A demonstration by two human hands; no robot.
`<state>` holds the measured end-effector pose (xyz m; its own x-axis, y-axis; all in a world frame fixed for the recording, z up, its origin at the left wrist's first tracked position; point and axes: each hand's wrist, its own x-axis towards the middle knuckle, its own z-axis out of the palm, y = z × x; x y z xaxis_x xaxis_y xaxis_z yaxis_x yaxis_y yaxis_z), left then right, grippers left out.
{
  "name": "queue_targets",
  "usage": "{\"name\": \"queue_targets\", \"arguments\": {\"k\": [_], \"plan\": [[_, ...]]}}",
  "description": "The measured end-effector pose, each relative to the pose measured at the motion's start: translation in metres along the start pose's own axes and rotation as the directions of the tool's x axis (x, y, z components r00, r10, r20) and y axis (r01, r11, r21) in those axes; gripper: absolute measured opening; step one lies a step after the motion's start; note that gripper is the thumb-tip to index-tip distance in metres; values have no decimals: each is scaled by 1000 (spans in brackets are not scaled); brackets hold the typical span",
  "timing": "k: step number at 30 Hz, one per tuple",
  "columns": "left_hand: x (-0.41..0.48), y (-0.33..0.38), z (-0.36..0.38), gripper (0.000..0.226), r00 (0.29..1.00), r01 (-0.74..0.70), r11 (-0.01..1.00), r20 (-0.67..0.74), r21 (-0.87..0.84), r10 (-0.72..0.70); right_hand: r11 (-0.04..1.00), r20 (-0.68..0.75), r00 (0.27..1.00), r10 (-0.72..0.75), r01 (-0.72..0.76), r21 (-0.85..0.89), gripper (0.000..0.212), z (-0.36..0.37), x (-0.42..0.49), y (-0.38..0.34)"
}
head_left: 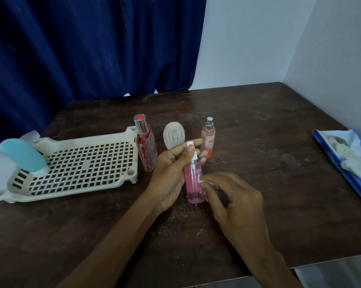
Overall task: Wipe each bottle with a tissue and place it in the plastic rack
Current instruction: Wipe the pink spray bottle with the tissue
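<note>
The dark wooden bench [279, 125] is carrying everything here. The cream plastic rack [75, 194] is sitting at the left side with just one blue bottle [22, 154] standing in its far left corner, so most of the job is looking undone to me. A blue tissue pack [350, 154] is lying well apart at the right edge.

The left hand [171, 173] is gripping the pink spray bottle [193, 183] up near the neck and nozzle, fingers curled round it, keeping it upright in the middle of the bench. I can't tell if its base is touching the wood. The right hand [237, 198] is pinching a small wad of tissue [202, 180] and pressing it against the bottle's side about halfway down.

Three more are waiting just behind: a tall red bottle [146, 146] beside the rack, a white ribbed bottle [174, 135], and a little peach sprayer [208, 142].

My take on doing this step well: that tissue is looking tiny, so I'd be turning the bottle with the left hand while the right is working top to bottom, otherwise the back is getting missed. I'd also be keeping fingers off the pump so it isn't spraying, and watching the elbow near those standing bottles.
</note>
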<state>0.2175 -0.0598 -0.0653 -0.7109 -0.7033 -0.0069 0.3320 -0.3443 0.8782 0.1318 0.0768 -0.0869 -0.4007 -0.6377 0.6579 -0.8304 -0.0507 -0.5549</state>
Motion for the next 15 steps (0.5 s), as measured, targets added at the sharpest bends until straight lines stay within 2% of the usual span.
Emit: {"name": "queue_targets", "arguments": {"k": [4,10,15], "plan": [[0,-1,1,26,1000,-11,999,-18,-30,10,1000,-20,1000,8,-8,19,20,4,12,0],[2,-2,-1,21,997,-9,998,-71,-64,4,997,4,997,-80,80,-3,15,9,6,-9],[3,0,0,21,998,-2,999,-65,-46,-1,1000,20,1000,-22,22,-1,13,1,9,0]]}}
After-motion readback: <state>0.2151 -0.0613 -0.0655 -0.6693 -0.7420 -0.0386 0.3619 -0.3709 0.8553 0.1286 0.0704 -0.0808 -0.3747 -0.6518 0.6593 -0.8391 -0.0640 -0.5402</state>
